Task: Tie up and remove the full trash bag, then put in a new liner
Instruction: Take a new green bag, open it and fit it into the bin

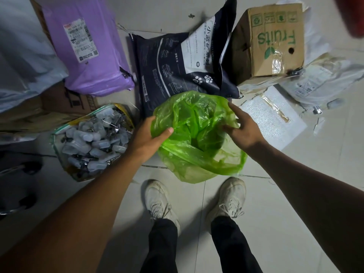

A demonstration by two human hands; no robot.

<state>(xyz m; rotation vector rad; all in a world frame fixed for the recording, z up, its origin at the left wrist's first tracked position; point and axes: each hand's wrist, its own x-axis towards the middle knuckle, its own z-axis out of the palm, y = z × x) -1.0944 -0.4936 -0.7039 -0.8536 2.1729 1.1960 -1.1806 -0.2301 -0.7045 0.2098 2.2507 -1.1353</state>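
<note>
A translucent green liner (197, 133) is spread open over a round bin in front of my feet, and the bin itself is almost fully hidden under the plastic. My left hand (151, 134) pinches the liner's left rim, thumb laid over the edge. My right hand (242, 127) grips the right rim, fingers curled into the plastic. The liner's skirt hangs loose down the bin's near side. The inside of the liner looks hollow, with only folds of green plastic showing. No tied full bag can be picked out with certainty.
A clear bag of small plastic bottles (92, 140) stands at the left. Behind the bin lie a dark pet-litter sack (177, 64), a purple parcel (84, 46) and a "Fruits" carton (271, 40). White foam sheet (273, 117) lies at right. My white shoes (228, 200) stand on tiled floor.
</note>
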